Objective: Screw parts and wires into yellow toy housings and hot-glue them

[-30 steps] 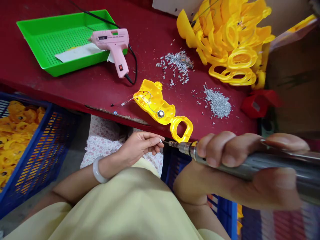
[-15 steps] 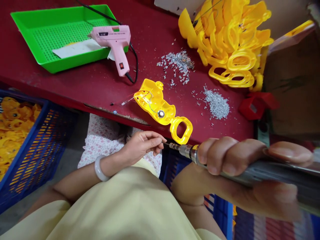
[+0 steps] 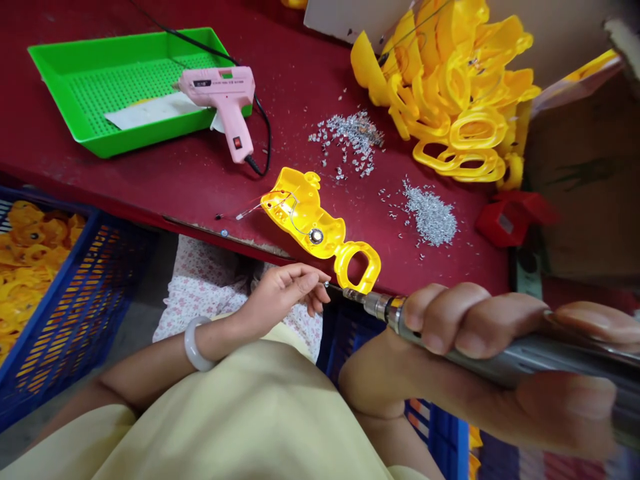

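- My left hand (image 3: 285,297) has its fingers curled narrow, a tiny shiny piece (image 3: 327,284) at the fingertips; I can't tell whether they grip it.
- My right hand (image 3: 475,323) is wrapped around a grey screwdriver (image 3: 525,360), its bit pointing at that piece.
- Just beyond, the yellow shell (image 3: 305,210) lies at the edge of my red bench (image 3: 200,177), wires inside.
- Past it sit two piles of small metal parts (image 3: 430,213).
- Farther off: pink glue gun (image 3: 233,100), green tray (image 3: 150,137), heaped yellow parts (image 3: 450,93).
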A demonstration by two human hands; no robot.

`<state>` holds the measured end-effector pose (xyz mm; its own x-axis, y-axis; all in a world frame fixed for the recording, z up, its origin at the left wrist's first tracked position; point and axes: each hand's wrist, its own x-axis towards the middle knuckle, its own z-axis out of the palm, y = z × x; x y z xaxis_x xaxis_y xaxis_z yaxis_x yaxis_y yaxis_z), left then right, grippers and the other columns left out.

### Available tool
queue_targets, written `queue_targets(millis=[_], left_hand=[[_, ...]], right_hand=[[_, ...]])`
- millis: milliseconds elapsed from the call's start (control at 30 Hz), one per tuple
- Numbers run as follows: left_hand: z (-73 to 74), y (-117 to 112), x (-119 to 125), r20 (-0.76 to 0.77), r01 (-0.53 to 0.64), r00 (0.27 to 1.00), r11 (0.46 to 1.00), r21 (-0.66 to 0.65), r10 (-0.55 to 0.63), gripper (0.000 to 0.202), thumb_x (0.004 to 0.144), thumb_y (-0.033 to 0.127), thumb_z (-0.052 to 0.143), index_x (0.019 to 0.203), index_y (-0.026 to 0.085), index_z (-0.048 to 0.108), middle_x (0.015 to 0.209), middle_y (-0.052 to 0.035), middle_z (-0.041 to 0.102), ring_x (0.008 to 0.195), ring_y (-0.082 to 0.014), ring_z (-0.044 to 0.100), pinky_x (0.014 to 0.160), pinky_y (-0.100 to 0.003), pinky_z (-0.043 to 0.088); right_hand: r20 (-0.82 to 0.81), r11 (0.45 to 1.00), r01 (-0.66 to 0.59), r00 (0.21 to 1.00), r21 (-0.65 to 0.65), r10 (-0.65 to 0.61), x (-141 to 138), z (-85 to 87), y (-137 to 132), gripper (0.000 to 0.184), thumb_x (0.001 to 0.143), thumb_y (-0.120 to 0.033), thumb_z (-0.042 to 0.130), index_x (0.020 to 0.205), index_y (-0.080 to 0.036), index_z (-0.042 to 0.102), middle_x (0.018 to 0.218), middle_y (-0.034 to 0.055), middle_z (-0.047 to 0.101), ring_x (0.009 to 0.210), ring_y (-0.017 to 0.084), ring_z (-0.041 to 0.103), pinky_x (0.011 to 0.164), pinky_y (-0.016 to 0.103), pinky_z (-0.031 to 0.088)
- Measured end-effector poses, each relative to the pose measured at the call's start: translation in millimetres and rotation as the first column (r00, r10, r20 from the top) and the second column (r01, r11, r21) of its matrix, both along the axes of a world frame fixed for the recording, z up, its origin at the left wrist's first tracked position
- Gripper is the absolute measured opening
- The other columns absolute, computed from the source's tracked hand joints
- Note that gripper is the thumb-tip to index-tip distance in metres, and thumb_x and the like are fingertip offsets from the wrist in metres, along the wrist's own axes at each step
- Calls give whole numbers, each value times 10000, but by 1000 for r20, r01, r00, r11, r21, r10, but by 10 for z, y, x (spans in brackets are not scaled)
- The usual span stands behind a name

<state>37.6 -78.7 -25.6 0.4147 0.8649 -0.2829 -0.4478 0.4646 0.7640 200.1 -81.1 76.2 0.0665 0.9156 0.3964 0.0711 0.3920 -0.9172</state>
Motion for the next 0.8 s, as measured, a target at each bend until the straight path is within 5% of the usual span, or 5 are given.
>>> queue_targets(millis=[100, 200, 300, 467, 800], left_hand=[[75, 41, -113, -346, 12, 930, 932, 362, 122, 251, 938, 364, 544, 1001, 143, 647, 787, -45, 690, 677, -131, 641, 626, -260, 512], [258, 257, -297, -532, 261, 675, 509, 820, 511, 241, 902, 301, 618, 1085, 147, 649, 994, -92, 721, 950, -217, 655, 859, -373, 509], [457, 624, -442, -619, 642, 471, 237, 729, 628, 502, 839, 271, 703, 1299, 151, 541, 1323, -127, 605, 1302, -321, 483, 1100, -531, 332], [491, 1071, -451, -760, 847, 309, 198, 494, 572, 680, 816, 284, 727, 1407, 139, 423, 1378, -135, 563, 1394, -324, 384, 1172, -580, 155], [363, 1009, -334, -754, 780, 372, 258, 570, 540, 592, 870, 290, 671, 1383, 106, 441, 1266, -129, 640, 1232, -267, 541, 1055, -435, 291]], right_hand=[[-175, 985, 89, 983, 150, -62, -37, -57, 57, 192, 808, -366, 652, 996, -336, 680, 527, -85, 430, 373, 113, 366, 355, 302, 376], [-260, 964, 139, 962, 228, -77, -90, -98, 192, 214, 769, -323, 688, 978, -278, 675, 564, -99, 526, 394, 95, 407, 366, 284, 408], [-259, 942, 119, 965, 313, -35, -103, -148, 404, 201, 783, -304, 647, 977, -250, 647, 598, -106, 575, 425, 83, 461, 399, 267, 446], [-318, 897, 228, 942, 380, -104, -223, -260, 762, 154, 798, -201, 493, 936, -214, 559, 548, -123, 523, 400, 55, 437, 383, 204, 408], [-393, 909, 341, 890, 240, -230, -426, -387, 976, 150, 765, -176, 484, 914, -182, 464, 495, -135, 486, 372, 34, 400, 382, 161, 351]])
